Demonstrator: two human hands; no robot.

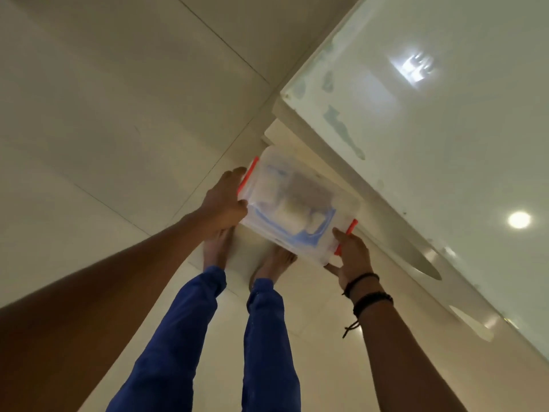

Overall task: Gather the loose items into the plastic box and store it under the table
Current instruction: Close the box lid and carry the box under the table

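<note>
A clear plastic box (294, 203) with a lid and orange latches hangs in the air between my hands, beside the edge of the white glass-topped table (430, 120). Blurred white, blue and grey items show through its lid. My left hand (222, 203) grips the box's left end by one orange latch. My right hand (352, 254) holds the right end by the other latch, with dark bands on its wrist. The box sits low, next to the table's edge and above my bare feet.
Pale floor tiles (118, 114) stretch to the left and ahead. My legs in blue trousers (208, 337) and bare feet stand below the box. The table's glossy top reflects a round lamp (519, 220) and fills the right side.
</note>
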